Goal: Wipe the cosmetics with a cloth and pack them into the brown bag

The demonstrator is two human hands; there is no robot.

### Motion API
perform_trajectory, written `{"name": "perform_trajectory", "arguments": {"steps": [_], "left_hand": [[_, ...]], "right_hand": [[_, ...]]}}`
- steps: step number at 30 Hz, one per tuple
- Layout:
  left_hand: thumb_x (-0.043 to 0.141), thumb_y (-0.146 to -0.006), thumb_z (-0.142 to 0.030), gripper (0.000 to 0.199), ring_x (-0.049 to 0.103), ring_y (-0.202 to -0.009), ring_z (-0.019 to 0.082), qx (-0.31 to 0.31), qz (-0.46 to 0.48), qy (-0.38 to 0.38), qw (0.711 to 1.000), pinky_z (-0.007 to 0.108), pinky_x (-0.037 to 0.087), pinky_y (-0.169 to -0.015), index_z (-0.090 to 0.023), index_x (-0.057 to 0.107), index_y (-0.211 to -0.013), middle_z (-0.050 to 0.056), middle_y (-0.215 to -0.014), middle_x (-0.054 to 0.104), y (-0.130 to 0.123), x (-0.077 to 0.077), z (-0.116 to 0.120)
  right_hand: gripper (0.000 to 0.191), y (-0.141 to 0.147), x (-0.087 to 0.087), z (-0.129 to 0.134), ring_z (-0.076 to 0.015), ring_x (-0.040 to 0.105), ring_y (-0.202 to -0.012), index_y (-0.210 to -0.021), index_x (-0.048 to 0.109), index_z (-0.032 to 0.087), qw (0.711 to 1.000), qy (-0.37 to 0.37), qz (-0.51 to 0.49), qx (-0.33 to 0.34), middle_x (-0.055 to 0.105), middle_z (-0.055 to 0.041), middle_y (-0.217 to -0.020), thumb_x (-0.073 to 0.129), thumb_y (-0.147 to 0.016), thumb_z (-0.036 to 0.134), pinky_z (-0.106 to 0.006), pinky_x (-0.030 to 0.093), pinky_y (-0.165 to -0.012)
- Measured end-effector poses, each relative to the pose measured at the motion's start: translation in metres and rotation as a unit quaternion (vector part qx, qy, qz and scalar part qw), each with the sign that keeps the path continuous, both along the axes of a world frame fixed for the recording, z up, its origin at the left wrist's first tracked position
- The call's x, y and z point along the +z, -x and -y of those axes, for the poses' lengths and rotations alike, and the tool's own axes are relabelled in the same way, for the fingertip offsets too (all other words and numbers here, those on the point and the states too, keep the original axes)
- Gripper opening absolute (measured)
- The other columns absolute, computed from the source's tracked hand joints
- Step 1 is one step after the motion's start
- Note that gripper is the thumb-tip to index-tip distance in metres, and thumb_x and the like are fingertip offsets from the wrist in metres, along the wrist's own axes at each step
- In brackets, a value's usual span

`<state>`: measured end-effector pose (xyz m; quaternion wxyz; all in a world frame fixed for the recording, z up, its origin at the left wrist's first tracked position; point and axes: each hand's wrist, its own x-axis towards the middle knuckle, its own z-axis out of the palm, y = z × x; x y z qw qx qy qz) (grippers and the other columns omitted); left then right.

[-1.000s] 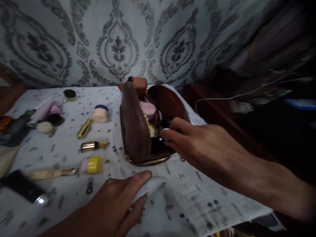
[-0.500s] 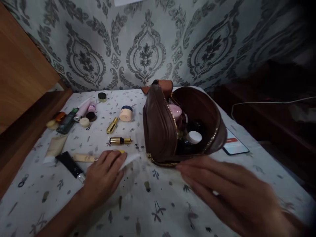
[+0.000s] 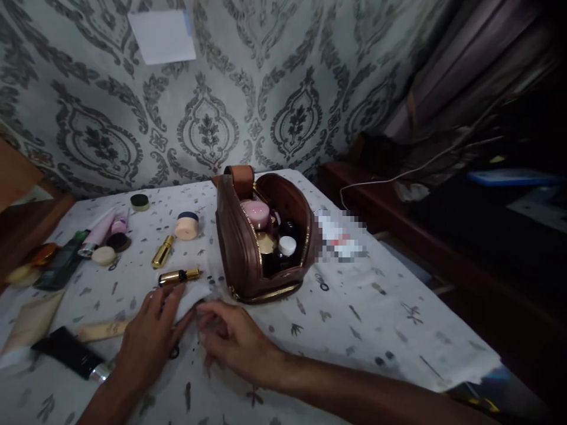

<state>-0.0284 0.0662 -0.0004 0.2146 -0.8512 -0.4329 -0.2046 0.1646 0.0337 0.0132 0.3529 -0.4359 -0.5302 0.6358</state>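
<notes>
Head view: right hand (image 3: 241, 342) moved since the earlier frame from the front edge of the brown bag (image 3: 239, 236) to a place just beside the left hand (image 3: 150, 333), its fingers now curled close to the left thumb. Left grip: clamped on a white cloth (image 3: 194, 297), which emerges between fingers and thumb. Right grip: fingers bent inward and blurred; whether they are together on anything cannot be told. Beyond the right grip stands the bag, unzipped and open, upright on the patterned surface (image 3: 354, 360); within it lie a pink-lidded container (image 3: 257, 213), a white-capped container (image 3: 287, 245) and several dark items. Just beyond the left fingertips lies a gold-and-black tube (image 3: 172, 278), with a gold tube (image 3: 162, 252) farther off and a peach jar with a dark blue lid (image 3: 186, 226) farther still. To the left of the left grip, a beige stick (image 3: 100, 331) extends toward the hand; nearer the forearm lies a black tube (image 3: 71, 353), and farther left a cream tube (image 3: 36, 320). Farther beyond these, well apart from both grips, are a dark green bottle (image 3: 63, 262), a pink tube (image 3: 100, 232) and a cream round item (image 3: 103, 255).
</notes>
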Motion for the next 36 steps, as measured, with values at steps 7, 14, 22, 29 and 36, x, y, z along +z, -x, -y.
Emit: {"name": "perform_trajectory", "arguments": {"steps": [7, 14, 22, 29, 36], "left_hand": [[0.037, -0.103, -0.043, 0.039, 0.065, -0.089, 0.019, -0.044, 0.110, 0.052, 0.992, 0.027, 0.052, -0.074, -0.012, 0.055, -0.117, 0.008, -0.101, 0.061, -0.014, 0.018, 0.014], [0.039, -0.102, -0.041, 0.037, 0.058, -0.088, 0.019, -0.071, 0.086, 0.006, 0.994, 0.027, 0.047, -0.069, -0.010, 0.057, -0.114, 0.009, -0.100, 0.057, -0.021, 0.024, 0.017], [0.037, -0.101, -0.033, 0.024, 0.053, -0.084, 0.020, -0.150, 0.196, 0.061, 0.967, 0.030, 0.045, -0.074, -0.016, 0.055, -0.099, 0.006, -0.090, 0.054, -0.025, 0.018, 0.030], [0.037, -0.101, -0.030, 0.023, 0.055, -0.070, 0.016, -0.082, 0.375, 0.232, 0.894, 0.027, 0.046, -0.063, -0.021, 0.055, -0.089, 0.000, -0.078, 0.055, -0.030, 0.019, 0.032], [0.038, -0.100, -0.045, 0.037, 0.062, -0.073, 0.019, -0.039, 0.461, 0.303, 0.833, 0.029, 0.050, -0.065, -0.018, 0.064, -0.101, 0.001, -0.082, 0.065, -0.030, 0.008, 0.032]], "right_hand": [[0.033, 0.014, -0.015, 0.008, -0.0119, 0.063, -0.081, -0.104, 0.060, 0.020, 0.971, 0.036, -0.234, -0.031, 0.062, -0.0008, -0.097, 0.071, -0.082, 0.042, -0.023, 0.053, -0.068], [0.049, 0.014, -0.015, 0.017, -0.0140, 0.066, -0.087, -0.111, 0.065, 0.024, 0.904, 0.135, -0.400, -0.067, 0.066, 0.0003, -0.102, 0.084, -0.071, 0.044, -0.029, 0.054, -0.077], [0.054, 0.009, -0.021, 0.020, -0.0214, 0.062, -0.109, -0.107, 0.071, 0.021, 0.933, 0.140, -0.317, -0.091, 0.070, -0.0031, -0.110, 0.089, -0.059, 0.037, -0.036, 0.047, -0.097], [0.068, 0.010, -0.020, 0.020, -0.0134, 0.065, -0.089, -0.112, 0.051, 0.025, 0.956, 0.071, -0.284, -0.026, 0.065, 0.0024, -0.100, 0.091, -0.060, 0.041, -0.029, 0.050, -0.084], [0.066, 0.011, -0.013, 0.020, -0.0095, 0.062, -0.084, -0.094, 0.045, 0.023, 0.955, 0.065, -0.287, -0.042, 0.061, 0.0047, -0.097, 0.095, -0.051, 0.029, -0.024, 0.048, -0.080]]}}
